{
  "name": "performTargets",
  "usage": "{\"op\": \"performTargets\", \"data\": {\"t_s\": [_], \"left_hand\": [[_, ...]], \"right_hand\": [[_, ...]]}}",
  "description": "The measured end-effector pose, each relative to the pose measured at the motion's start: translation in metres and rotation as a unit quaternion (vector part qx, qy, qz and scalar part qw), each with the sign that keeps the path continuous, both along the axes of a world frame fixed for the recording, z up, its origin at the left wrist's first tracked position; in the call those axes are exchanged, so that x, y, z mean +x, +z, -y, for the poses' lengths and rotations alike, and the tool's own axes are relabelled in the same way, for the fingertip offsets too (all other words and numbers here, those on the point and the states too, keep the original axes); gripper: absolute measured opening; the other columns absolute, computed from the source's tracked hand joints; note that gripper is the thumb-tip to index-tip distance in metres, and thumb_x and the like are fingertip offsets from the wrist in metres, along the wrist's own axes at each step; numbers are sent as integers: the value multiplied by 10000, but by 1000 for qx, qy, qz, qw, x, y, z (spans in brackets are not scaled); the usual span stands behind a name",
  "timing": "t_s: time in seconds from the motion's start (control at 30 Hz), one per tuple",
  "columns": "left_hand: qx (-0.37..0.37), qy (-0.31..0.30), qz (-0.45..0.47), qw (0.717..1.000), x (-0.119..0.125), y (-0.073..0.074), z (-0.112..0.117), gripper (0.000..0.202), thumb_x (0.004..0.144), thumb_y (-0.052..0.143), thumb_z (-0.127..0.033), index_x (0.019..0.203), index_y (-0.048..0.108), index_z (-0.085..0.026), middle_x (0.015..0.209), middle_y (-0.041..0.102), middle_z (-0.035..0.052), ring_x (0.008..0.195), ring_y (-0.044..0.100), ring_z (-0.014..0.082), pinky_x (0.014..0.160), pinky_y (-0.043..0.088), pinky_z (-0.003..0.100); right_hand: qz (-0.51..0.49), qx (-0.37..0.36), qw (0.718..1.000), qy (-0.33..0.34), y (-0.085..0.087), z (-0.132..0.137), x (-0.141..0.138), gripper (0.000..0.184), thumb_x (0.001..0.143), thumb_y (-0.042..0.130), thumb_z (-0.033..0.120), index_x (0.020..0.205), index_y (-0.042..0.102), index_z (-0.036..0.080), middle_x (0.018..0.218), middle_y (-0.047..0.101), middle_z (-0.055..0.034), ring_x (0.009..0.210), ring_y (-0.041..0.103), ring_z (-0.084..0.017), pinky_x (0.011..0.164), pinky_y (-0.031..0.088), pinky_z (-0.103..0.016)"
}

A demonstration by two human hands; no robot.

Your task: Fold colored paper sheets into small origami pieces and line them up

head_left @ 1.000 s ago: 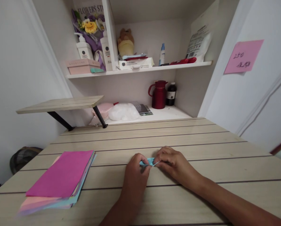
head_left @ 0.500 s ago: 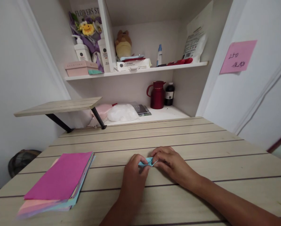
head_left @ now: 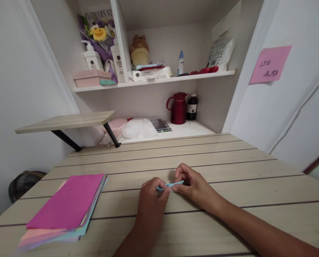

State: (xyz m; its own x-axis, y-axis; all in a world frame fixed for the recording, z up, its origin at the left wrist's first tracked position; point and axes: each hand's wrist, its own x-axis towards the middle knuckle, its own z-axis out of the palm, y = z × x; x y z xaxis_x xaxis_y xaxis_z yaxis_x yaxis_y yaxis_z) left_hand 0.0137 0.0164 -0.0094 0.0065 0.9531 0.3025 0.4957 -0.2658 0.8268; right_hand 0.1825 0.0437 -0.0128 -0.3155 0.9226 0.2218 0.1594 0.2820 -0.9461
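Note:
A small folded piece of light blue paper [head_left: 170,185] is held just above the wooden table [head_left: 229,167], between both my hands. My left hand [head_left: 152,200] pinches its left end with closed fingers. My right hand [head_left: 193,184] pinches its right end, the fingers curled over it. The paper looks thin and edge-on, so its folds are hard to make out. A stack of coloured sheets [head_left: 65,207], magenta on top, lies to the left of my hands.
A small raised wooden shelf [head_left: 65,120] on black legs stands at the table's back left. Behind are a red jug [head_left: 178,107], a dark bottle [head_left: 193,106], a white bag [head_left: 139,127] and an upper shelf with bottles and boxes. A pink note [head_left: 270,64] is on the right wall.
My hands have lifted the blue paper slightly and turned it flatter, edge-on. My right fingers have risen and curled more. The view shifted slightly.

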Motion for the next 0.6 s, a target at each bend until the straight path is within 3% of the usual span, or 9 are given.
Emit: {"op": "performTargets", "data": {"t_s": [0.1,0.2,0.3,0.4,0.5,0.6], "left_hand": [[-24,10,10,1000,-1,-1,0,112,740,599,-265,643,583,-210,734,663,-3,770,608,197,723,429,292],[-43,-5,76,996,-2,-2,-1,84,768,577,-269,816,626,-220,741,675,-13,729,634,184,706,446,284],[-79,-22,154,985,-3,-2,-2,330,763,580,-241,1093,590,-217,688,672,-31,668,651,176,684,466,282],[-105,-15,185,977,-4,-2,-4,463,755,589,-234,1214,547,-193,696,687,-22,663,655,179,681,472,289],[-80,-12,154,985,-3,-2,-5,463,753,589,-216,1215,567,-196,727,712,-13,713,655,185,746,470,317],[-26,-5,60,998,-2,-2,-5,375,734,612,-166,1104,648,-215,733,729,-19,789,657,190,946,389,396]], "right_hand": [[-10,-29,1000,3,-1,-1,1,323,748,681,214,1000,479,229,657,569,66,605,488,-124,578,373,-241],[1,-29,1000,4,-1,-1,1,333,755,673,199,1040,502,223,653,563,66,603,477,-121,592,372,-250],[-9,-34,999,10,-3,-3,2,340,751,676,195,1050,517,220,656,564,63,615,486,-124,609,379,-257],[-28,-41,999,14,-4,-6,4,349,762,668,212,1075,513,216,670,580,53,622,495,-128,599,380,-257],[-15,-20,999,21,-2,-6,8,311,795,630,228,1085,519,216,699,599,38,635,515,-136,608,397,-264],[52,39,998,9,4,-2,12,244,825,589,211,1065,549,226,744,617,23,693,556,-153,680,434,-288]]}}
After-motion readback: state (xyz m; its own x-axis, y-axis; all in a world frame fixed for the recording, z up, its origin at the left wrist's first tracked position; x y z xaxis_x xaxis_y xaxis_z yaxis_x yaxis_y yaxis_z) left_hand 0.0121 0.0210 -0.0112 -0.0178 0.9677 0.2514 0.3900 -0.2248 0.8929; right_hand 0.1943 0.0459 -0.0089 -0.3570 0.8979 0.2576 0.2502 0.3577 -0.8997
